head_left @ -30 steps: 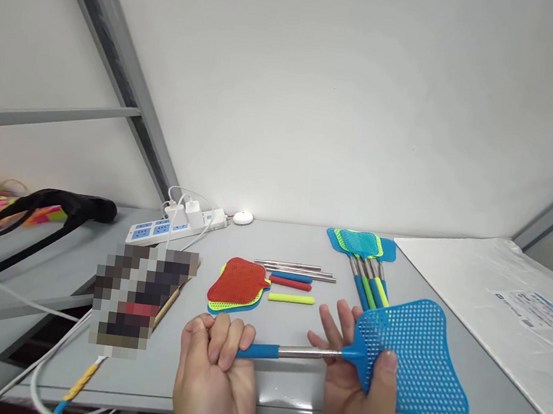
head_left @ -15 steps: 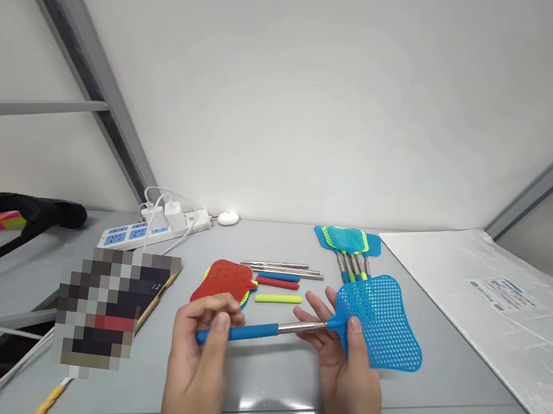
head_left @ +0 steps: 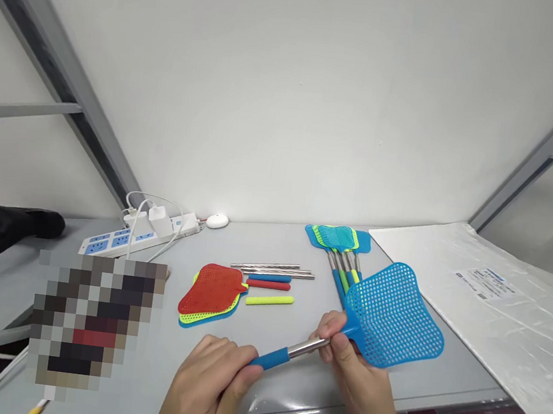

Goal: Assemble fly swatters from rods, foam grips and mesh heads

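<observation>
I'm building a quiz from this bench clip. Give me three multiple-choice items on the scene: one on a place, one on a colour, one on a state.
1. Where does the finished swatter bundle lie?
A. behind the held swatter
B. on the power strip
C. under the plastic sheet

2. What colour is the top loose swatter head in the stack?
A. blue
B. red
C. yellow

3. How is the blue fly swatter held?
A. lying free on the table
C. one hand only
B. both hands

Key: 1 A, it lies farther back on the table. 2 B, red covers yellow and blue. 3 B, left hand grips the handle, right hand pinches the rod.
</observation>
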Motion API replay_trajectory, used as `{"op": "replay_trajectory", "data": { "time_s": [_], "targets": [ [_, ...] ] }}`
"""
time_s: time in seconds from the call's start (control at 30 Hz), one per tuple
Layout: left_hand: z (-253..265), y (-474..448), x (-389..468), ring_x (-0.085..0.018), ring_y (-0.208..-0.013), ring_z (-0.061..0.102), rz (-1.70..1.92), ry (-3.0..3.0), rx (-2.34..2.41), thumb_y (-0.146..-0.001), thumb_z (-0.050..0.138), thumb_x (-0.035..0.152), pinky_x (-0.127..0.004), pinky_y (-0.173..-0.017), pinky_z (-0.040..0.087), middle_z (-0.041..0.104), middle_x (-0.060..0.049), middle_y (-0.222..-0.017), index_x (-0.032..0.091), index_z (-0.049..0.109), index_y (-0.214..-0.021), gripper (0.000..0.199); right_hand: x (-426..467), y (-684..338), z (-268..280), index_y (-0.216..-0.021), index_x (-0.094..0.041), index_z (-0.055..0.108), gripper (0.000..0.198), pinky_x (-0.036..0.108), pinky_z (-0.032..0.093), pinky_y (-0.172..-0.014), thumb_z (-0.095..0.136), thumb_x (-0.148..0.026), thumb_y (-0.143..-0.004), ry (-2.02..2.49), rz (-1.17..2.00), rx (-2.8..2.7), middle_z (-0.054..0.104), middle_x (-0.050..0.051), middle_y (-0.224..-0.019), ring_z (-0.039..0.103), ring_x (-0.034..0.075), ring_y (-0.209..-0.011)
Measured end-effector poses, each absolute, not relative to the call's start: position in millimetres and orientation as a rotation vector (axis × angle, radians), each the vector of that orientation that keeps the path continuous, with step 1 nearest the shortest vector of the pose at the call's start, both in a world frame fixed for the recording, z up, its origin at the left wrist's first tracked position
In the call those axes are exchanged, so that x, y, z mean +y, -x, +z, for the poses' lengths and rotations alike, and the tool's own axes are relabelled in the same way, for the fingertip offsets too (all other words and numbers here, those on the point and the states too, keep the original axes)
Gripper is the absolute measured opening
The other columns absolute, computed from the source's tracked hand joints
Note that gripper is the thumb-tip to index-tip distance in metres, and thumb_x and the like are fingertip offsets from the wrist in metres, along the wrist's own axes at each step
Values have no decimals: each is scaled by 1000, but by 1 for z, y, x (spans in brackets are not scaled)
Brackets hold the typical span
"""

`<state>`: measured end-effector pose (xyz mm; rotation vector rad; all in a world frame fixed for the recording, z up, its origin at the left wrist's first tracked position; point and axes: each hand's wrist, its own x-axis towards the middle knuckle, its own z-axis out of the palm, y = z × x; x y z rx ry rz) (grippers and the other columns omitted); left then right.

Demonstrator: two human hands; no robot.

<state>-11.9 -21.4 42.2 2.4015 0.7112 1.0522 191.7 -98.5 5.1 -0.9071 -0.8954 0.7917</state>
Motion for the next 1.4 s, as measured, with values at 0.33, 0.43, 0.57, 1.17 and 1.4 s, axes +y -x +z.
{"op": "replay_trajectory", "data": {
  "time_s": [0.33, 0.43, 0.57, 1.17, 1.4],
  "targets": [
    [48, 12, -22, -15, -66, 58, 1106, -2490, 748, -87, 67, 36, -25, -62, 49, 65, 0, -78, 26, 62, -104, 20, -94, -188, 12, -96, -25, 67, 12, 32, 42, -74, 60, -34, -93, 934, 756, -762, 55, -1, -72, 50, 15, -69],
    [48, 11, -18, -16, -67, 57, 1152, -2617, 646, -91, 60, 19, -27, -65, 46, 63, -1, -76, 24, 60, -102, 13, -95, -186, 13, -98, -25, 65, 12, 33, 43, -73, 60, -34, -93, 938, 745, -776, 57, 0, -74, 51, 16, -69],
    [47, 11, -15, -17, -63, 52, 1072, -2674, 601, -90, 56, 15, -29, -62, 42, 57, 0, -68, 23, 59, -98, 11, -96, -189, 12, -94, -23, 66, 14, 32, 42, -69, 58, -36, -94, 982, 714, -873, 57, 1, -75, 52, 15, -67],
    [73, -33, -25, -16, -69, 62, 1013, -2893, 558, -93, 41, 6, -36, -84, 44, 68, 0, -79, 21, 61, -98, 25, -101, -180, 23, -89, -25, 69, 5, 41, 46, -87, 69, -28, -85, 1198, 554, -1029, 67, 3, -91, 63, 23, -88],
    [77, -32, -33, -16, -55, 55, 943, -2909, 487, -94, 43, 11, -29, -52, 37, 60, 0, -64, 20, 60, -87, 20, -99, -187, 23, -82, -27, 69, 3, 41, 49, -82, 71, -28, -81, 992, 623, -1027, 62, 2, -81, 59, 22, -82]
  ]
}}
